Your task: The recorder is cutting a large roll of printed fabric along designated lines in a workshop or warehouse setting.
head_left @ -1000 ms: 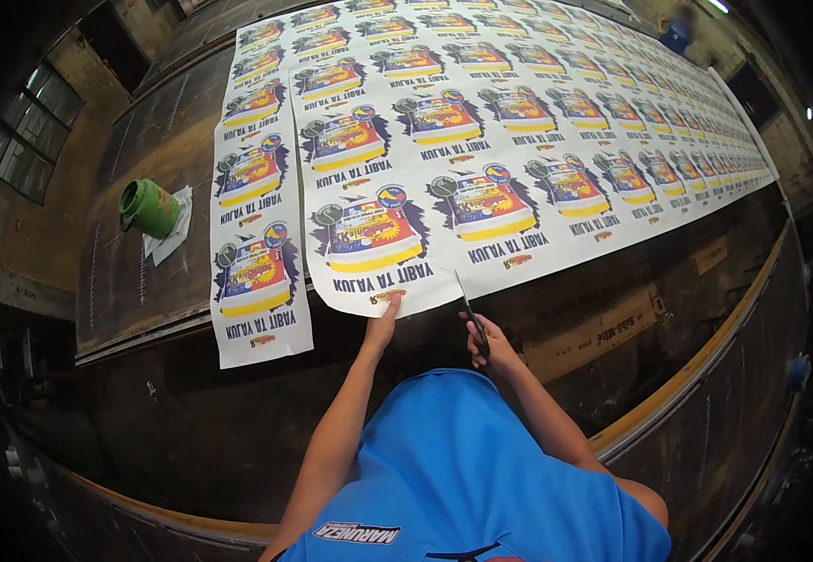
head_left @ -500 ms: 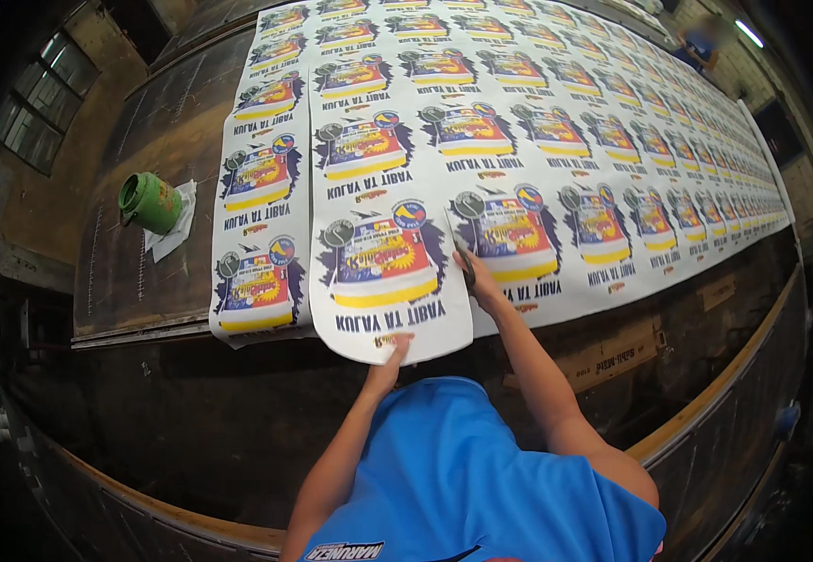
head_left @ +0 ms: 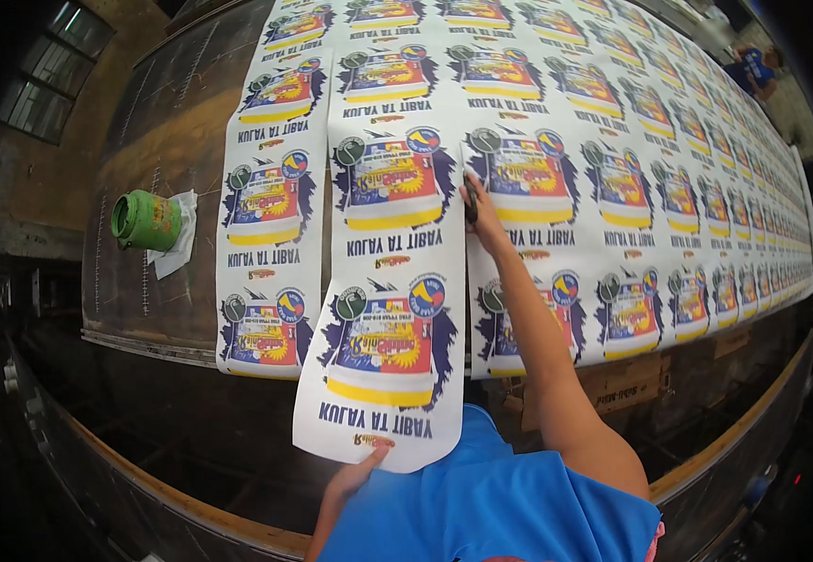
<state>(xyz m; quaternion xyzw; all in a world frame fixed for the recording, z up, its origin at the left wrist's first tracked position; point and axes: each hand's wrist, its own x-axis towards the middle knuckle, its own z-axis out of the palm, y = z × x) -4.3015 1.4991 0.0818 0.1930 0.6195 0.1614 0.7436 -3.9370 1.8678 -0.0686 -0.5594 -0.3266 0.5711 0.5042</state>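
Note:
A large white sheet of printed fabric point(head_left: 575, 245), covered in repeated colourful designs, lies over the long table. One printed strip point(head_left: 322, 426) is parted along both sides at its near end, which hangs past the table edge toward my body. My left hand point(head_left: 358, 474) pinches the bottom edge of that strip, the thumb on top and the other fingers hidden beneath. My right hand point(head_left: 487, 220) is closed round dark-handled scissors point(head_left: 471, 200) at the strip's right edge, where the slit ends. The blades are mostly hidden.
A green can point(head_left: 147, 221) stands on a white cloth point(head_left: 182, 245) on the dark table point(head_left: 168, 309) at left. Another printed strip point(head_left: 261, 258) lies left of mine. Cardboard boxes point(head_left: 626, 384) sit under the table at right. A person in blue point(head_left: 753, 71) is at the far right.
My right hand and the scissors have moved farther up the fabric, lengthening the slit. My left hand has drawn the strip's near end toward my body, so more hangs over the edge.

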